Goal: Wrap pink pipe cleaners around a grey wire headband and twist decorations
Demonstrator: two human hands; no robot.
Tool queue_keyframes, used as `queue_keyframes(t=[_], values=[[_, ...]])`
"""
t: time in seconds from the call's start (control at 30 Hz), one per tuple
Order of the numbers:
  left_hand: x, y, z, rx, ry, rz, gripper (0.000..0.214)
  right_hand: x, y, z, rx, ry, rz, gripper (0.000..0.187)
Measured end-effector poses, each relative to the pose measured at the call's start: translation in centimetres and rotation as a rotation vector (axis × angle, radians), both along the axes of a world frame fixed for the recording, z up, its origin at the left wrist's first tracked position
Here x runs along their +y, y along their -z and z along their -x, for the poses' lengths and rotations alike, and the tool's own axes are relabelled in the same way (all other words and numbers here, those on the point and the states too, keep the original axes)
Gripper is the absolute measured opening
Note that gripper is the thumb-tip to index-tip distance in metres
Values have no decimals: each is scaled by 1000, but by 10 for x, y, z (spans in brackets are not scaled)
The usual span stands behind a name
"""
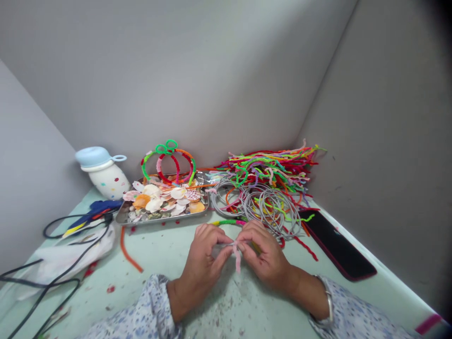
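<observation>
My left hand (202, 256) is closed, thumb and forefinger pinching a wire hoop near the middle of the table. Facing it, my right hand (264, 254) is closed too, its fingertips at the same spot on a pale pink pipe cleaner (238, 261). The short pink end hangs down between the two hands from the bare wire. Behind my fingers the far side of the hoop (228, 222) shows wrapped in yellow, green and pink fuzzy stem. Much of the hoop is hidden by my hands.
A metal tray (162, 219) of seashells holds finished pipe-cleaner rings (169, 162). Bare wire coils (271, 207) lie below a pipe-cleaner heap (271, 167). A phone (339, 245) is right; a white bottle (106, 176), pliers-like blue handles (100, 207) and black cable (52, 282) are left.
</observation>
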State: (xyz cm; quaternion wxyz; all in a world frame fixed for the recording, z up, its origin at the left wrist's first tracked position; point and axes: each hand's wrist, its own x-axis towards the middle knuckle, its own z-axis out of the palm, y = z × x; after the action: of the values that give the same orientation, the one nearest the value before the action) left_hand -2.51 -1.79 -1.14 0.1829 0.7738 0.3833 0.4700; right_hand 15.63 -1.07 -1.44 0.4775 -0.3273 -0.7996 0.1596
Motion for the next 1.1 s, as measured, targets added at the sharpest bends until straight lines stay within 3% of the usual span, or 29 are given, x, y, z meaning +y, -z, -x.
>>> queue_keyframes(t=[0.3,0.83,1.1], values=[[-6,-8,-1,-77,25,123,8,0,-3,0,-13,-29,-65,10],[-5,-8,-1,-179,64,263,13,-1,-2,-1,-69,-43,-108,11],[-5,-10,-1,-102,39,174,11,-1,0,0,-26,-17,-86,9]])
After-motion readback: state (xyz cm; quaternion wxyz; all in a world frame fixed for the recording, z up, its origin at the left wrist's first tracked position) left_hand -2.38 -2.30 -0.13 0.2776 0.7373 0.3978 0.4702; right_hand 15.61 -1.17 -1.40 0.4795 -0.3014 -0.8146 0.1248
